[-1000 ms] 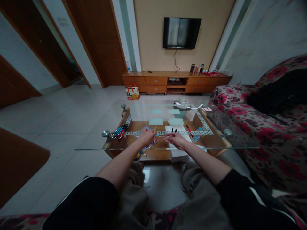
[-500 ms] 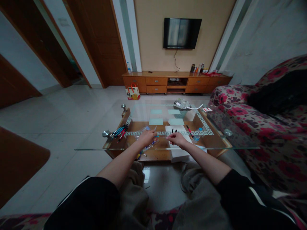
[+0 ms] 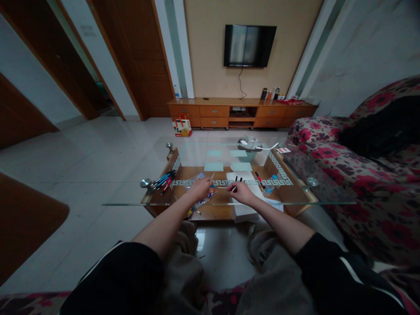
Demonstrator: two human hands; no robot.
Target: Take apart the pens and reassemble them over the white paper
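My left hand [image 3: 201, 189] is closed over the glass table, with a slim pale pen-like stick [image 3: 212, 176] standing up from its fingers. A clear plastic packet [image 3: 207, 199] with colourful pieces lies under and beside that hand. My right hand [image 3: 241, 192] is closed in a pinch, a small black piece [image 3: 234, 189] showing at its fingertips. Between the hands is a thin white rod [image 3: 222, 188], apparently on the glass. Two short black pieces [image 3: 238, 178] lie just beyond my right hand. Finger details are small and partly hidden.
Several pens [image 3: 163, 181] lie in a pile on the left of the glass table [image 3: 193, 151]. A red-and-black pen [image 3: 260, 180] and a blue-capped bottle [image 3: 271, 183] are on the right. A white box [image 3: 244, 212] shows near the right hand; a basket [image 3: 248, 155] stands behind.
The thin white rod spanned the gap to my right fingertips before; now they are apart from it and a black piece shows in them. My left hand has barely moved.
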